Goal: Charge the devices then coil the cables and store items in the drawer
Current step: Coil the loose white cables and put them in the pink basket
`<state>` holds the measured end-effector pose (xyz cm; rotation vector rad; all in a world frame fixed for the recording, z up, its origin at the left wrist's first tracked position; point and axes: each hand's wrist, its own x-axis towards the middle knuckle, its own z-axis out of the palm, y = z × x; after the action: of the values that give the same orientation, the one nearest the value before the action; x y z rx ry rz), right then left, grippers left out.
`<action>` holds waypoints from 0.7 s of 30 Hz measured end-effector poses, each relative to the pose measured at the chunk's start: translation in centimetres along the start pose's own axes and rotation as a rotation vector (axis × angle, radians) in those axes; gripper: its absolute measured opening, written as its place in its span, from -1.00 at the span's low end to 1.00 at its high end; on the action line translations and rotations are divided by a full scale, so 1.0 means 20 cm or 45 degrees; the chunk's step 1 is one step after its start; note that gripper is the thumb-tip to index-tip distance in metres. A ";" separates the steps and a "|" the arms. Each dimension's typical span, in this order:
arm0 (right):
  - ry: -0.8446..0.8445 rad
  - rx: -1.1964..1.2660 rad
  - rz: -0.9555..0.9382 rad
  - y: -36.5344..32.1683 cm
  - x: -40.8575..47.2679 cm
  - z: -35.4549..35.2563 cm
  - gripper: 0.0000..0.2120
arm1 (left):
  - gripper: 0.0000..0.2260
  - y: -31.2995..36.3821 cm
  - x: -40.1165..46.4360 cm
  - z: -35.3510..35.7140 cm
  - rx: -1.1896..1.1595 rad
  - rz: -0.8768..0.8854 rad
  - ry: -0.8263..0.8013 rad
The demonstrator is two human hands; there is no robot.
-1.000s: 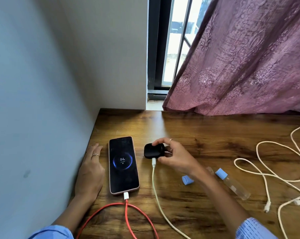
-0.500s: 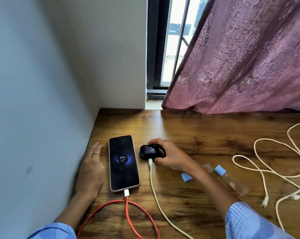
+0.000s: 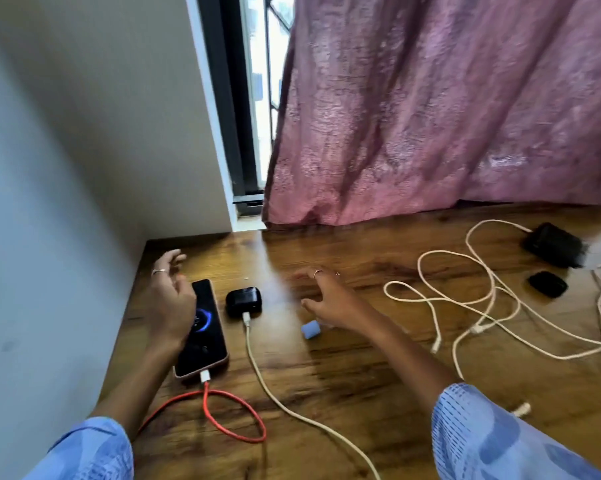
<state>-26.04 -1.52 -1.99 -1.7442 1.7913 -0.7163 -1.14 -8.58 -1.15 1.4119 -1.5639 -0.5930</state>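
the phone (image 3: 202, 332) and the black earbud case (image 3: 243, 301) lie plugged in at the desk's left. both hands are empty, fingers spread: left hand (image 3: 171, 303) above the phone, right hand (image 3: 330, 299) heading toward the loose white cables (image 3: 465, 306). best to grab a plug end (image 3: 436, 348), not a loop.

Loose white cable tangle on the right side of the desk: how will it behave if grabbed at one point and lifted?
Probably floppy: the white cable lies in slack, overlapping loops on the desk, so one grab would likely drag trailing loops. It may snag, since strands cross one another and run close to the small black case. Likely light; it looks thin.
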 end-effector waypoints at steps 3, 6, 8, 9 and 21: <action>0.056 -0.034 0.034 0.05 -0.09 -0.10 -0.58 | -0.65 0.23 -0.09 0.14 -0.044 0.186 -0.114; 0.138 -0.070 0.020 0.12 -0.20 -0.22 -0.60 | -0.65 0.39 -0.25 0.31 -0.057 0.313 -0.262; 0.187 -0.100 0.034 0.19 -0.30 -0.31 -0.61 | -0.66 0.48 -0.37 0.42 -0.078 0.356 -0.314; 0.204 -0.115 0.043 0.24 -0.34 -0.36 -0.61 | -0.67 0.52 -0.42 0.47 -0.088 0.380 -0.333; 0.297 -0.349 0.108 0.88 -0.94 -0.98 -0.54 | -0.77 0.90 -0.97 0.96 0.007 0.438 -0.468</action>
<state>-51.92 17.78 0.05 -1.8033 2.1965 -0.6884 -28.14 9.60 -1.06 1.0394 -2.0457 -0.6616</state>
